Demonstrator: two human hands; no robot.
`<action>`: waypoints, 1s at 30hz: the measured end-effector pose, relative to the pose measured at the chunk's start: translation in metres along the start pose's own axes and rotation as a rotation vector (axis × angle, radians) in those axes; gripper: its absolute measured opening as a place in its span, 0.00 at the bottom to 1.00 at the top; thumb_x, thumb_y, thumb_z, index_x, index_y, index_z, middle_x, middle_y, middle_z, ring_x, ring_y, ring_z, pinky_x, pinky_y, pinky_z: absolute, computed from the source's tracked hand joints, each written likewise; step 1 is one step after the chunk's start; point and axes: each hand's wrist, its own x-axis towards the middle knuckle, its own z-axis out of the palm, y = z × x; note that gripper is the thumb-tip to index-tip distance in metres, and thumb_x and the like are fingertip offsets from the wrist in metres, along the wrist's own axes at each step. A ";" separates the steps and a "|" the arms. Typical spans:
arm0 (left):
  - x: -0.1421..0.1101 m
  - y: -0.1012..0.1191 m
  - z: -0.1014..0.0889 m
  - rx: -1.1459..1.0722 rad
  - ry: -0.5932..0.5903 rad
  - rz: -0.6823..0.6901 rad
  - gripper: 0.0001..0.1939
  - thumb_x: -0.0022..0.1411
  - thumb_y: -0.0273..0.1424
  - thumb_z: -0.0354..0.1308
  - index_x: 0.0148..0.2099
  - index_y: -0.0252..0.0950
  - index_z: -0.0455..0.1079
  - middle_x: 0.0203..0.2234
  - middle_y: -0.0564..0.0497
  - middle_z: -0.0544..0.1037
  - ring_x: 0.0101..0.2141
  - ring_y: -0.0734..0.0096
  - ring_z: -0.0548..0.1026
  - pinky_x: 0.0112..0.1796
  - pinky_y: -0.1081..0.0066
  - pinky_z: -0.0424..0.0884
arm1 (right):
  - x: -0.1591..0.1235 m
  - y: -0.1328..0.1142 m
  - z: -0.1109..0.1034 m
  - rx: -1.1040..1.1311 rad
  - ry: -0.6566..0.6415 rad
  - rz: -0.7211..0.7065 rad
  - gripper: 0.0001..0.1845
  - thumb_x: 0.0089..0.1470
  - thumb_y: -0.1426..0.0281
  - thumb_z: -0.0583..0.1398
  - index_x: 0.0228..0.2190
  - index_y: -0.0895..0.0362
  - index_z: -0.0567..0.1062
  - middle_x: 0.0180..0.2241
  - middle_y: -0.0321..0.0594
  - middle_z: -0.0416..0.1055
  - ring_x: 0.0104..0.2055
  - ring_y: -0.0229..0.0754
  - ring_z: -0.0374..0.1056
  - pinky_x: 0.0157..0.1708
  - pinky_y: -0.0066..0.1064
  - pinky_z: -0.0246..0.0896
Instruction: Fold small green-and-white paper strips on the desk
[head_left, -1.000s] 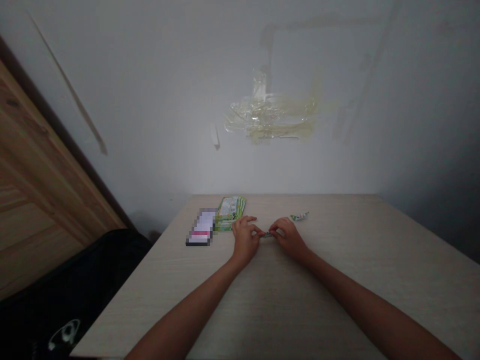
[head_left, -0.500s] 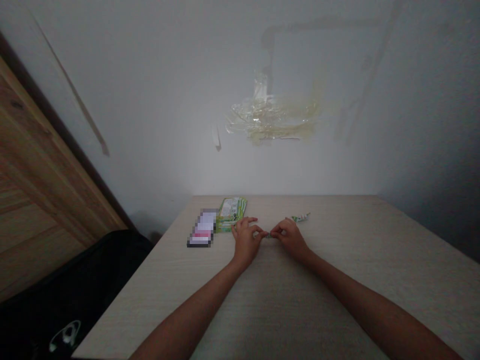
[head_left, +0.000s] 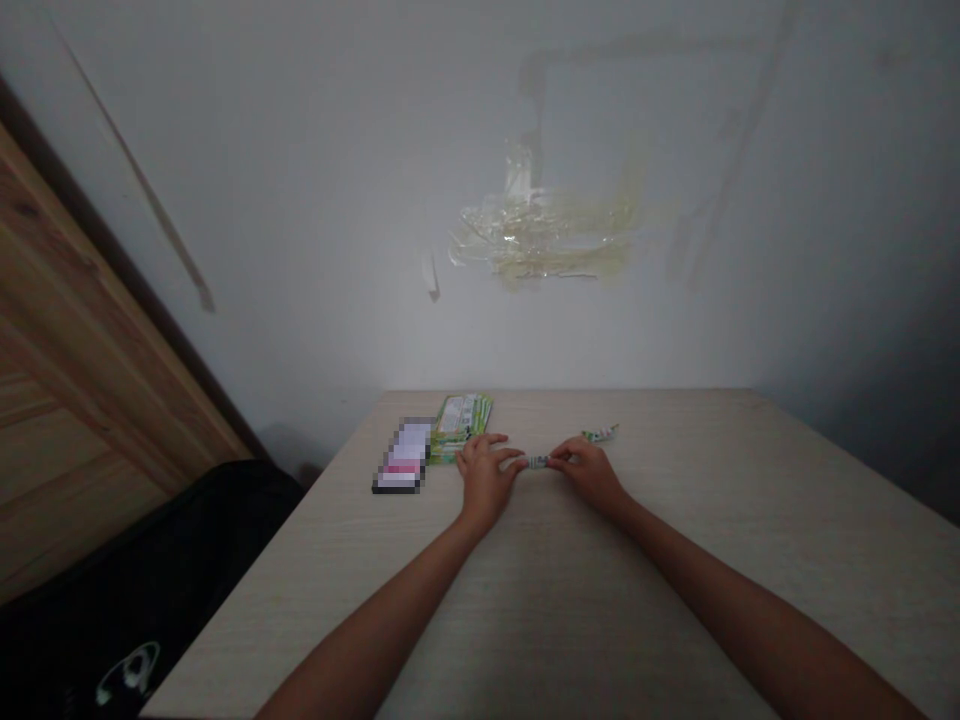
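A narrow strip of green-and-white packet (head_left: 537,462), folded or rolled, spans the gap between my two hands just above or on the table; I cannot tell which. Its left end is pinched by the thumb and forefinger of my left hand (head_left: 487,475), whose other fingers reach out over the near edge of a green packet stack (head_left: 461,415). At the right end, the fingertips of my right hand (head_left: 589,475) close on the strip. Beyond that hand lies a second twisted green-and-white packet (head_left: 601,434), touched by neither hand.
A phone (head_left: 405,455), blurred by pixels, lies left of the stack on the pale wooden table (head_left: 480,620). Behind rises a grey wall with peeling clear tape (head_left: 547,240). To the left are wooden boards (head_left: 60,380) and a black bag (head_left: 172,540).
My hands were closer together half a second ago; they have drawn apart, and more of the packet strip shows between them. The stack, phone and twisted packet stay put.
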 end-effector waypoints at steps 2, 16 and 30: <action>0.000 -0.001 0.000 0.019 -0.001 -0.016 0.03 0.55 0.35 0.65 0.35 0.47 0.79 0.48 0.51 0.74 0.55 0.56 0.61 0.58 0.46 0.49 | 0.000 0.000 0.000 -0.014 0.001 0.015 0.08 0.51 0.65 0.64 0.27 0.57 0.79 0.27 0.41 0.76 0.33 0.44 0.70 0.37 0.36 0.62; 0.000 0.004 -0.006 0.192 -0.038 0.078 0.04 0.60 0.32 0.61 0.33 0.43 0.77 0.49 0.49 0.71 0.56 0.53 0.60 0.58 0.33 0.40 | 0.003 0.004 0.001 -0.091 -0.049 -0.007 0.05 0.49 0.68 0.65 0.25 0.57 0.78 0.26 0.40 0.74 0.32 0.44 0.68 0.37 0.36 0.60; -0.003 0.000 -0.006 0.212 -0.047 0.097 0.07 0.60 0.39 0.61 0.34 0.43 0.76 0.55 0.49 0.68 0.59 0.52 0.58 0.57 0.30 0.39 | -0.001 -0.001 -0.002 -0.025 -0.031 -0.036 0.06 0.53 0.67 0.62 0.33 0.55 0.78 0.30 0.39 0.76 0.38 0.46 0.69 0.43 0.39 0.60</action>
